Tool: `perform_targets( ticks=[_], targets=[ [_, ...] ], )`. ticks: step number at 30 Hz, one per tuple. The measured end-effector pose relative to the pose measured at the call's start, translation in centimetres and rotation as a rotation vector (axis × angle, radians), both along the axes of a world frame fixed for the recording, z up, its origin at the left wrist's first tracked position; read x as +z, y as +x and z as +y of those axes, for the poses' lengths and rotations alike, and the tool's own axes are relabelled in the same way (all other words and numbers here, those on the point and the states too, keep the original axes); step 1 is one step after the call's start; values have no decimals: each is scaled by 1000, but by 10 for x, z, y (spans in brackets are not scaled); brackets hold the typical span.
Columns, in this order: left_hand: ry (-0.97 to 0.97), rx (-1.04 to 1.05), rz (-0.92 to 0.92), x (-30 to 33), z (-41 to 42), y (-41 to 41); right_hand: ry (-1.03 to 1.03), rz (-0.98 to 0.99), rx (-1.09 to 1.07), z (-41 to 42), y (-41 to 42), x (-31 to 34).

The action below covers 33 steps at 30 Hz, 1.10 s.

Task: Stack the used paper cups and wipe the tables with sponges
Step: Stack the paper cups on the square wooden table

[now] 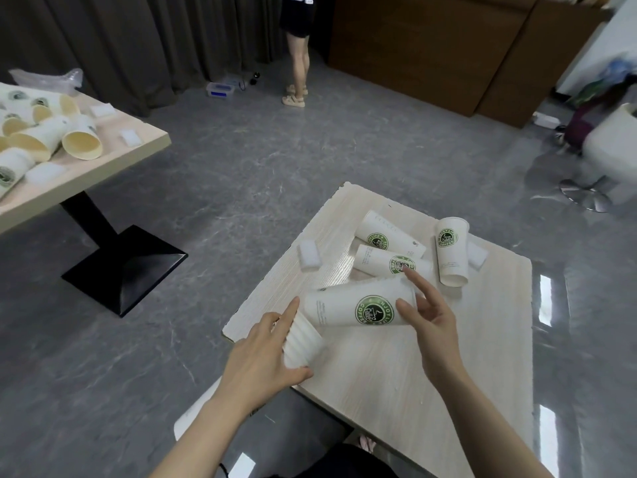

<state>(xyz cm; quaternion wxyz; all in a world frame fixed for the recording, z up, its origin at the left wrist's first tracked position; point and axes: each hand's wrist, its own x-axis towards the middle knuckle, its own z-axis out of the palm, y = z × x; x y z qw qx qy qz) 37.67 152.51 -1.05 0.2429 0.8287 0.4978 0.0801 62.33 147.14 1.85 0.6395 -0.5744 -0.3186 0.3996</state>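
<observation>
On the light wooden table (pixel 396 381) in front of me, my left hand (pixel 265 357) grips a ribbed white paper cup (pixel 303 343) at the table's left edge. A tall white cup with a green logo (pixel 351 307) lies on its side, its narrow end against the ribbed cup. My right hand (pixel 431 315) holds this tall cup at its wide end, thumb on the side and index finger extended. Two more logo cups (pixel 386 234) (pixel 386 262) lie behind it. A third logo cup (pixel 451 250) stands upside down. White sponges lie at the left (pixel 309 255) and right (pixel 477 255).
A second table (pixel 113 157) at the left carries several toppled paper cups (pixel 51 136) and white sponges (pixel 130 136). Its black pedestal base (pixel 127 267) stands on the grey floor. A person (pixel 298 46) stands at the far curtain. A white chair (pixel 610 157) is at the right.
</observation>
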Motion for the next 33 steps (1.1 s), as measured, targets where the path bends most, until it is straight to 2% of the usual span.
perform_targets(
  ticks=[10, 18, 33],
  targets=[
    [8, -97, -42, -1, -1, 19, -24, 17, 126, -8, 1, 0],
    [5, -202, -139, 4, -1, 43, -92, 14, 343, -9, -7, 1],
    [53, -238, -174, -1, 15, 101, -138, 86, 316, -8, 11, -7]
  ],
)
